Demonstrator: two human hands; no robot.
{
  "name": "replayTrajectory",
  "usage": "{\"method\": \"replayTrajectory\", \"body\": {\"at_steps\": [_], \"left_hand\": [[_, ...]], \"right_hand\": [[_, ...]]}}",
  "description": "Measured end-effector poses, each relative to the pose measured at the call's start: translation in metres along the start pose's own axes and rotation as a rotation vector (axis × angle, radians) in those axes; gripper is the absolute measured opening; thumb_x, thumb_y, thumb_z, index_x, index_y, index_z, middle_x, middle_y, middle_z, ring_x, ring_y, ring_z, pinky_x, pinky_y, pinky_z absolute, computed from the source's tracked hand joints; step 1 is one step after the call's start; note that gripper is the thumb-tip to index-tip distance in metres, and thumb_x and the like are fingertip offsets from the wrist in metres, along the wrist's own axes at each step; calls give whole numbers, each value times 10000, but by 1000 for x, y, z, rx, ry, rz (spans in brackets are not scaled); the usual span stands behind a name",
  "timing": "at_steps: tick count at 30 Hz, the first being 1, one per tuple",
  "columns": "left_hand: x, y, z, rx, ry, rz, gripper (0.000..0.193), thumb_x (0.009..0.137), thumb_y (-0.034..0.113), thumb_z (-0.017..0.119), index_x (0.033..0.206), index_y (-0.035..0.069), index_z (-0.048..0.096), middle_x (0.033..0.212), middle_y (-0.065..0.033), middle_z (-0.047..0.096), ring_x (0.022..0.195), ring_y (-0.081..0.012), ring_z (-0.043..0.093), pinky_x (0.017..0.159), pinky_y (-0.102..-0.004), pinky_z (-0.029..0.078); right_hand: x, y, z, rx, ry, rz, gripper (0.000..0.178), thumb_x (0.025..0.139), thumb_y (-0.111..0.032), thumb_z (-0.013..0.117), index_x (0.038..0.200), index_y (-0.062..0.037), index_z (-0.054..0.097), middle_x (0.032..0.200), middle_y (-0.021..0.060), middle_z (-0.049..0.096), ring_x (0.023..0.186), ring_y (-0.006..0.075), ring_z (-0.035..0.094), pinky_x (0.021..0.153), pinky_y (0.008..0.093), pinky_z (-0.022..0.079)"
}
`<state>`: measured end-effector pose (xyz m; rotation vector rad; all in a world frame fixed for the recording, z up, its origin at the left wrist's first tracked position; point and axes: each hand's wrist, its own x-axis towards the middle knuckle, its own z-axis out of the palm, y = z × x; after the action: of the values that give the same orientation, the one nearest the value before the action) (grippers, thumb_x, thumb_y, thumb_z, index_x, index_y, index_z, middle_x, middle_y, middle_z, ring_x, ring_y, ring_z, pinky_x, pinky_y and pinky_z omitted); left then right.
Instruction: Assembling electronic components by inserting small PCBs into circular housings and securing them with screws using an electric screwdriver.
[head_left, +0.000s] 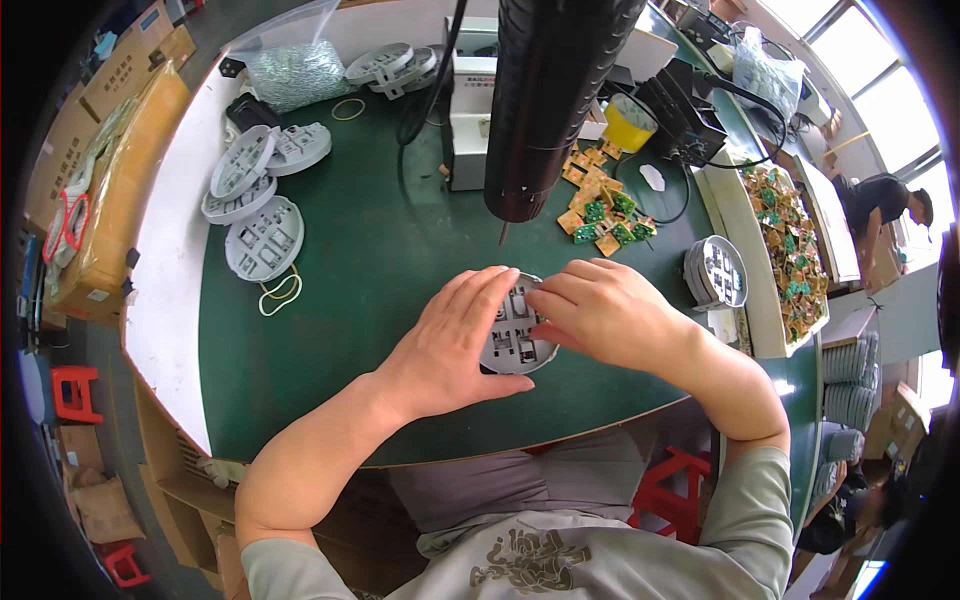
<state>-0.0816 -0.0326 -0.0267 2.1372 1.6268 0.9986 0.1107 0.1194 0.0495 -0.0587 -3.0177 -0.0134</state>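
Note:
A round grey plastic housing [513, 345] with small compartments lies on the green table in front of me. My left hand [452, 345] holds its left side, fingers along the far rim and thumb at the near edge. Over the housing's right part, my right hand [600, 312] is closed, thumb and fingers pinched together; whatever is between them is hidden. Just beyond the housing hangs a black electric screwdriver [540, 110], its thin bit pointing down. Farther right of it lies a loose pile of small orange and green circuit boards [600, 205].
Several similar housings [264, 238] lie at the left, with a stack [716, 272] at the right. A white box rim [735, 300] surrounds many circuit boards. Yellow tape [630, 122], a black device [682, 115] and cables stand at the back right. Other people are beyond.

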Motion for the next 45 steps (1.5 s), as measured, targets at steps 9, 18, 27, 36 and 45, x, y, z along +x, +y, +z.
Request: {"method": "replayTrajectory", "body": {"at_steps": [9,18,27,36,45], "left_hand": [[-1,0,1,19,-14,-2,1056,775,404,859,1564,-29,307,1549,-200,416,1416,-345,428,1228,-462,336],[0,0,-1,-9,4,10,1042,763,350,878,1568,-4,318,1543,-196,416,1406,-347,436,1214,-456,353],[1,-1,-2,-57,96,82,1061,733,286,908,1574,17,319,1563,-197,384,1417,-377,422,1187,-478,390],[8,1,-3,-199,90,10,1132,675,296,945,1584,45,318,1583,-191,355,1419,-394,415,1168,-485,404],[4,2,-9,-34,-57,-78,1168,650,324,959,1586,42,319,1577,-200,367,1391,-385,439,1165,-470,388]], "right_hand": [[-6,11,6,139,57,-66,252,860,-230,776,1047,-98,670,973,41,655,840,224,616,775,344,536],[-10,9,22,199,75,-11,317,883,-256,793,1117,-61,703,1057,61,687,842,219,635,742,318,538],[-15,1,2,824,12,688,303,937,-111,711,1221,-16,673,989,79,700,805,166,659,684,289,539],[-18,0,23,1336,-95,778,316,937,-47,621,1242,32,642,910,88,704,735,127,648,641,250,519],[-16,-2,11,1231,-193,687,444,935,-61,678,1363,22,593,978,111,706,833,158,674,726,276,544]]}}
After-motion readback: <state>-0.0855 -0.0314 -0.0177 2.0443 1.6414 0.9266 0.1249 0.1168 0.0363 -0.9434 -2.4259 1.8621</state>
